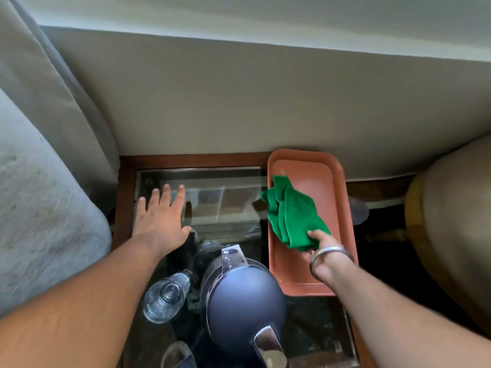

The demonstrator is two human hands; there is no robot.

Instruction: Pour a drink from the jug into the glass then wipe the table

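Note:
A dark blue jug (244, 298) with a metal spout and handle stands upright at the near middle of the glass-topped table (212, 181). Just left of it stands a clear glass (166, 297), upright. My right hand (325, 251), with a metal bangle on the wrist, pinches a crumpled green cloth (291, 216) that lies over the orange tray (342, 197). My left hand (159, 219) rests flat on the glass top at the far left, fingers spread, holding nothing.
The table has a dark wooden frame (125, 197). A grey sofa cushion (39, 195) presses against its left side, a wall runs behind it, and a rounded beige seat (457, 216) sits to the right. A second glass rim (178, 354) shows at the bottom edge.

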